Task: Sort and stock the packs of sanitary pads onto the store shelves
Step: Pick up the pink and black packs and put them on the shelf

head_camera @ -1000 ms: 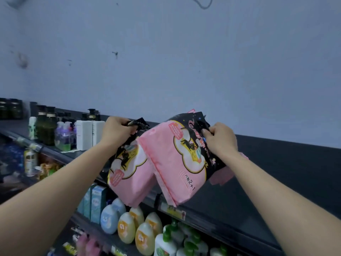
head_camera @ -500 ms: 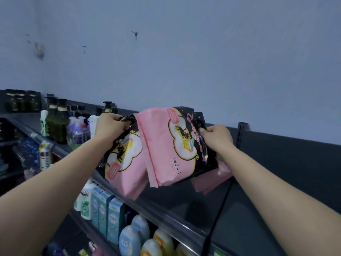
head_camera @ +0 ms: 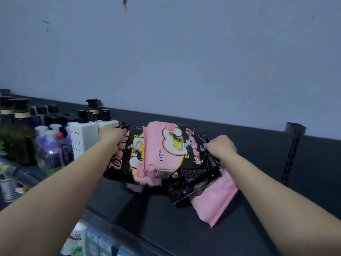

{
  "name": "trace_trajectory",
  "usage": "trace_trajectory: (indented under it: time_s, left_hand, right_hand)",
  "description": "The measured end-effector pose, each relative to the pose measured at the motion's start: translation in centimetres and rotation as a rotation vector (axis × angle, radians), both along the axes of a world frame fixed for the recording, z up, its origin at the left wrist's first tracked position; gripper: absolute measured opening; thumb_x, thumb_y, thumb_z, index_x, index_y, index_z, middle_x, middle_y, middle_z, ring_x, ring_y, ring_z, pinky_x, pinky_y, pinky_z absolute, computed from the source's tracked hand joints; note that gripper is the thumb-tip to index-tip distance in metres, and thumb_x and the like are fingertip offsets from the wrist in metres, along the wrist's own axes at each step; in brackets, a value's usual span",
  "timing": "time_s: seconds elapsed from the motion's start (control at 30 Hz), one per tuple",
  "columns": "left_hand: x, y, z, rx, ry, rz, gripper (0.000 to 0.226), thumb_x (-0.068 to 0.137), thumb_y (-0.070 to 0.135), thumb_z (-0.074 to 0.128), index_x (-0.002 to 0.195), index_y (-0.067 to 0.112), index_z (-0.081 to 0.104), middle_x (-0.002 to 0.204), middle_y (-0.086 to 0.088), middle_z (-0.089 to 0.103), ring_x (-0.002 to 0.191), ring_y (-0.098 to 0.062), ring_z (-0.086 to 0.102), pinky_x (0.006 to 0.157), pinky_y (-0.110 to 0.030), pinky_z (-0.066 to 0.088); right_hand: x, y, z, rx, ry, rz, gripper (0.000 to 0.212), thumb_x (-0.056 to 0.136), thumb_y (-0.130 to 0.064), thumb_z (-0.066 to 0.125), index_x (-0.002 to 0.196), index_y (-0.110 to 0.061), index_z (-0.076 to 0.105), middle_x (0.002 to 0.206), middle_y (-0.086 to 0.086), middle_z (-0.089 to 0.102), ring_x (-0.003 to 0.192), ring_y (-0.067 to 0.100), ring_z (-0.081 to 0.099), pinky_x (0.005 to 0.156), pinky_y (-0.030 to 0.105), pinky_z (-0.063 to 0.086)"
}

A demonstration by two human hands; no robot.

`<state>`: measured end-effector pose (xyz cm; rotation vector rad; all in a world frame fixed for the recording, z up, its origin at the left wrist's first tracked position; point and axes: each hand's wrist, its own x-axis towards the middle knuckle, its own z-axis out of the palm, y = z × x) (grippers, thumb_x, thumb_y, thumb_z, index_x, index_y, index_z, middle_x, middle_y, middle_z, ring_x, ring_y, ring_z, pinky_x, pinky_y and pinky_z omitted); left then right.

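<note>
Packs of sanitary pads [head_camera: 171, 150] are over the dark top shelf [head_camera: 184, 233], just right of the bottles and under the big pale wall [head_camera: 184, 52]. The wall fills most of the view. The shelf runs across below it, with a black post [head_camera: 293, 150] at the right.

A second ago the packs hung up in the air at the shelf's front edge. Now they are lower, flatter and further in over the shelf. This looks like the person is putting them down, so this bit of stocking is nearly done. There seem to be three packs. A pink pack [head_camera: 215, 202] under the right arm seems to lie on the shelf already. It is hard to tell if the other two touch the shelf yet.

To the left stand dark green bottles [head_camera: 20, 137], white bottles [head_camera: 83, 139] and small purple bottles [head_camera: 49, 156]. The left pack [head_camera: 121, 161] is very near the white ones.

The left hand [head_camera: 112, 133] grips the top of the left pack. The right hand [head_camera: 220, 146] is curled tight around the black edge of the middle pack.

The middle pack says "2+1" in small print. Both packs have curly pink writing on black, too blurry to read. The tiny white words at the bottom are too small to read.
</note>
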<state>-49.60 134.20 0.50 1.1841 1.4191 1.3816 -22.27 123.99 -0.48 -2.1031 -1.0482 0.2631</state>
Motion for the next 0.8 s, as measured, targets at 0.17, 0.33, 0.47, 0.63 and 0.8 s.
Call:
trace_trajectory:
  time_s: [0.17, 0.33, 0.47, 0.63, 0.8]
  left_hand:
    - [-1.3, 3.2, -1.3, -0.158, 0.281, -0.255, 0.056, 0.084, 0.043, 0.071, 0.117, 0.000, 0.057, 0.115, -0.007, 0.057, 0.108, -0.025, 0.050, 0.091, -0.034, 0.040]
    - [-2.5, 4.6, -2.2, -0.304, 0.437, -0.455, 0.061, 0.083, 0.049, 0.069, 0.125, 0.006, 0.056, 0.116, -0.007, 0.057, 0.113, -0.029, 0.054, 0.090, -0.037, 0.042]
    - [-3.0, 6.2, -2.1, -0.206, 0.409, -0.359, 0.043, 0.086, 0.035, 0.070, 0.109, 0.000, 0.063, 0.086, -0.012, 0.067, 0.073, -0.026, 0.063, 0.062, -0.031, 0.048]
    - [-3.9, 6.9, -2.0, -0.185, 0.284, -0.436, 0.041, 0.085, 0.045, 0.068, 0.096, 0.006, 0.068, 0.077, -0.010, 0.074, 0.073, -0.026, 0.069, 0.071, -0.033, 0.055]
    - [-4.1, 7.1, -2.6, -0.238, 0.362, -0.473, 0.028, 0.085, 0.031, 0.072, 0.095, 0.006, 0.065, 0.082, -0.012, 0.072, 0.072, -0.027, 0.068, 0.069, -0.034, 0.054]
  right_hand:
    - [1.1, 1.9, -1.2, -0.158, -0.071, -0.064, 0.022, 0.080, -0.031, 0.060, 0.087, -0.012, 0.067, 0.091, 0.007, 0.068, 0.080, 0.028, 0.061, 0.061, 0.026, 0.040]
    - [0.4, 3.0, -1.3, -0.304, -0.075, -0.046, 0.023, 0.080, -0.037, 0.056, 0.084, -0.015, 0.062, 0.089, 0.005, 0.062, 0.085, 0.027, 0.059, 0.070, 0.025, 0.042]
    - [-1.1, 6.2, -1.3, -0.186, 0.028, 0.006, 0.009, 0.076, -0.016, 0.056, 0.069, -0.010, 0.054, 0.079, 0.010, 0.061, 0.080, 0.030, 0.060, 0.062, 0.028, 0.045]
    - [-2.1, 8.7, -1.8, 0.075, 0.152, -0.033, 0.008, 0.081, -0.003, 0.051, 0.079, -0.006, 0.059, 0.083, 0.010, 0.058, 0.080, 0.029, 0.058, 0.060, 0.027, 0.039]
    - [-1.1, 6.7, -1.6, -0.110, -0.168, 0.039, 0.047, 0.098, -0.054, 0.035, 0.087, -0.014, 0.057, 0.101, 0.007, 0.062, 0.092, 0.029, 0.055, 0.076, 0.031, 0.041]
